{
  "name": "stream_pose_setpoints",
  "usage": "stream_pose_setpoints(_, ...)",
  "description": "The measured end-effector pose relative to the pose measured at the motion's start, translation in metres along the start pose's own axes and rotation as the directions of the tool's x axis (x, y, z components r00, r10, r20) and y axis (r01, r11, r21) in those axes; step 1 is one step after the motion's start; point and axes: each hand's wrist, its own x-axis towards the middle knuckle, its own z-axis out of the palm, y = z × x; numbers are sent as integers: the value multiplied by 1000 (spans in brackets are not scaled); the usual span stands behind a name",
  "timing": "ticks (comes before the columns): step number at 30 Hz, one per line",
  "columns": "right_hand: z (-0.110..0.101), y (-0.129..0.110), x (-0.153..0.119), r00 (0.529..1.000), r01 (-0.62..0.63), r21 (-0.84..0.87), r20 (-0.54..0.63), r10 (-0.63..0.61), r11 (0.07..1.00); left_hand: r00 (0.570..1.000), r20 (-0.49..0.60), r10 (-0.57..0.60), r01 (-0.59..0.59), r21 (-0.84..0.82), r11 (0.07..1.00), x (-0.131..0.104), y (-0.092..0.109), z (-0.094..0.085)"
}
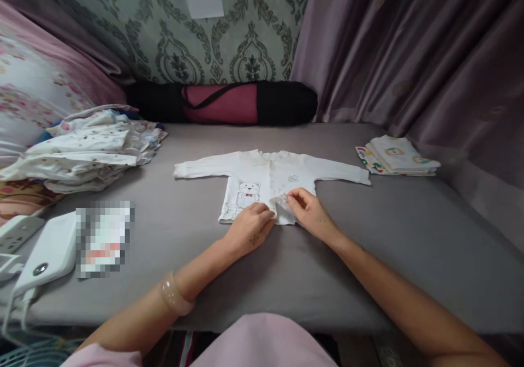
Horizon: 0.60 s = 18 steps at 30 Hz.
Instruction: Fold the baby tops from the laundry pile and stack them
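A small white baby shirt with a bear print lies face up, its sleeves spread to both sides. At its lower front opening, my left hand is closed at the hem, fingers pinched on the edge of the cloth. My right hand pinches the other front edge and lifts that corner, so the fabric's underside shows. Both hands are close together, with a short gap between them. Part of the lower hem is hidden behind my fingers.
A loose pile of baby clothes sits at left, a neat folded stack at right. A power bank with cables and a power strip lie front left. A long black-and-red bag lies along the wall.
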Motion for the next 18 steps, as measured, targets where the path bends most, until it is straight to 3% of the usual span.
stream_pose_setpoints(2, -2, -5, -4, 988, 83, -99, 137, -69, 992, 993, 93, 76, -82, 68, 994, -8, 7, -3)
stream_pose_setpoints(5, -3, -9, -6, 905, 286, -212, 382, -190, 935, 976, 124, 181, -193, 93, 977, -21, 16, -14)
stream_pose_setpoints(8, 7, -7, -7, 874, 423, -346, 400, -276, 837, 959, 121, 256, -255, -21, 967, -29, 22, -29)
stream_pose_setpoints(10, 18, -3, -8, 845, 482, -418, 455, -282, 770, 965, 115, 237, -224, -114, 968, -31, 21, -37)
stream_pose_setpoints(13, 23, 2, -7, 789, 494, -376, 572, -223, 784, 999, 8, 40, -38, -170, 985, -35, 9, -42)
stream_pose_setpoints(15, 10, 4, -4, 833, 401, -302, 512, -207, 865, 983, -103, -151, 132, -170, 976, -43, -5, -41)
stream_pose_setpoints(18, -28, 9, -4, 973, 173, -250, 195, -126, 953, 904, -196, -380, 359, -131, 924, -66, -33, -37)
